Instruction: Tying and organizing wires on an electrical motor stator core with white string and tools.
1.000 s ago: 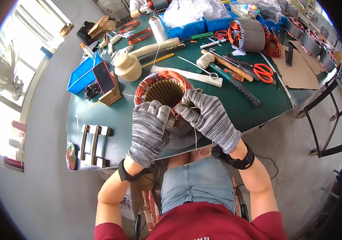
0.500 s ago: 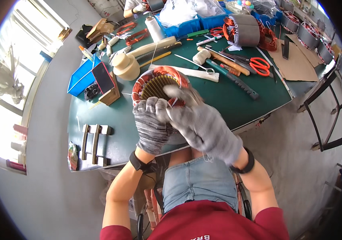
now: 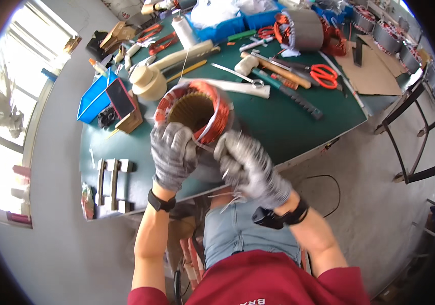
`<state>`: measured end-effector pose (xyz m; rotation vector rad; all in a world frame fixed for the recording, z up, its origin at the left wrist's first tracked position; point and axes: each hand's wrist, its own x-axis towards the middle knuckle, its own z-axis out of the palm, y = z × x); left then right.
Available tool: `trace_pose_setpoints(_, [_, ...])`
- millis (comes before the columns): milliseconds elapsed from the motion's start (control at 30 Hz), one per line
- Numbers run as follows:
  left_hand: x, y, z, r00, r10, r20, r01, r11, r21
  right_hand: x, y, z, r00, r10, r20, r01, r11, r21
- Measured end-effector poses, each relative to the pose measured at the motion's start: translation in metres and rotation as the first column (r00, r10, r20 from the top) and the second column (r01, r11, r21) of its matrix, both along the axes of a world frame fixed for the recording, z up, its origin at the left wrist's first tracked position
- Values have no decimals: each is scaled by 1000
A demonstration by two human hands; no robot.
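Note:
A motor stator (image 3: 195, 114) stands upright on the green table in front of me, its orange-red copper winding ringed by white lacing. My left hand (image 3: 173, 155), in a grey striped glove, is closed at the near left rim of the winding. Just right of the near rim, my right hand (image 3: 250, 165), gloved alike, is apart from the winding with its fingers curled together. A thin pale cord seems to run from the rim to these fingers; motion blur hides its exact path. Loose white strands (image 3: 232, 195) hang below the right hand.
Left of the stator are a cream round pot (image 3: 148, 83), a phone-like slab (image 3: 121, 98) and a blue bin (image 3: 93, 99). Beyond lie a thread spool (image 3: 184, 31), a mallet (image 3: 247, 65) and red-handled scissors (image 3: 324, 75). Another wound stator (image 3: 303, 30) stands at the back. A metal frame (image 3: 114, 184) lies near left.
My right hand has drawn back from over the stator's opening to its near right side. The stator's bore is now uncovered. The view has shifted slightly, and my left hand stays at the rim.

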<state>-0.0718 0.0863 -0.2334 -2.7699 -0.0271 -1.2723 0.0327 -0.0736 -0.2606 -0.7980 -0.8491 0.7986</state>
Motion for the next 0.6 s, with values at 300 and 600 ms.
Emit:
trace_pose_setpoints(300, [0, -9, 25, 984, -107, -143, 58, 949, -309, 83, 19, 40, 150, -560, 815, 262, 817, 513])
trace_pose_setpoints(600, [-4, -6, 39, 946, -65, -318, -26, 962, -273, 0, -32, 19, 298, -528, 796, 663, 714, 225])
